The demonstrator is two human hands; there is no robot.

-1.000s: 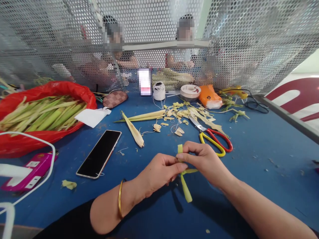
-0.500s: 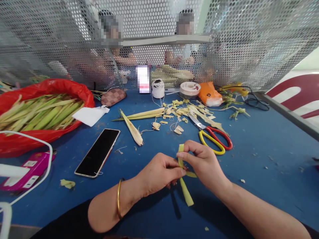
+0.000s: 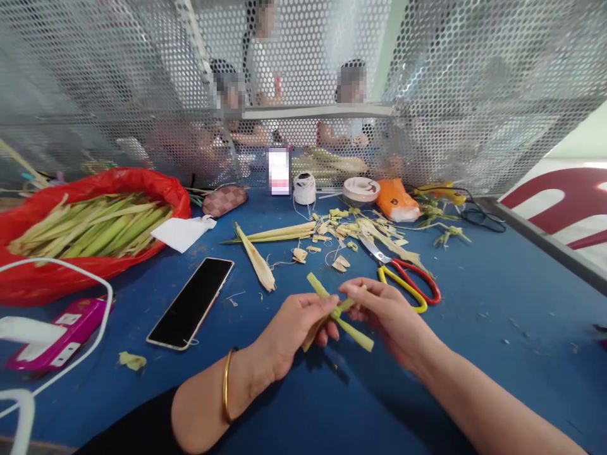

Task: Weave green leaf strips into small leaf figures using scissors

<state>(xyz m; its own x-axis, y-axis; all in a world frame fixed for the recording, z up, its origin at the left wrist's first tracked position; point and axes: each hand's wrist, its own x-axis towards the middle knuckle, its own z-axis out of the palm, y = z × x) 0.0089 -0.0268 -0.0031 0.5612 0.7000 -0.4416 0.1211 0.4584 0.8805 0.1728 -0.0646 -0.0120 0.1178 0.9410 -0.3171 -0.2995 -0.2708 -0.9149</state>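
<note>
Between my hands, a little above the blue table, are pale green corn husk strips (image 3: 355, 335) that cross at a small knot or fold. My left hand (image 3: 303, 328) is closed on the crossing, thumb on top, with one strip end sticking up past the thumb and another hanging below. With thumb and fingers, my right hand (image 3: 379, 306) pinches a strip end on the right side. Just beyond my right hand lie scissors (image 3: 403, 278) with one yellow and one red handle. Further off are scattered husk scraps (image 3: 339, 221) and a longer dry husk piece (image 3: 256, 256).
On the left stand a red bag (image 3: 118, 268) full of husks, a dark phone (image 3: 192, 303) and a purple power strip (image 3: 66, 335) with a white cable. Along the perforated screen are white thread (image 3: 304, 188), a tape roll (image 3: 361, 189) and an orange packet (image 3: 397, 199). People sit behind it.
The husk strips have turned in my hands, so the upper end now leans left. My right hand has moved from the upright strip to one pointing right. The view has tilted up slightly.
</note>
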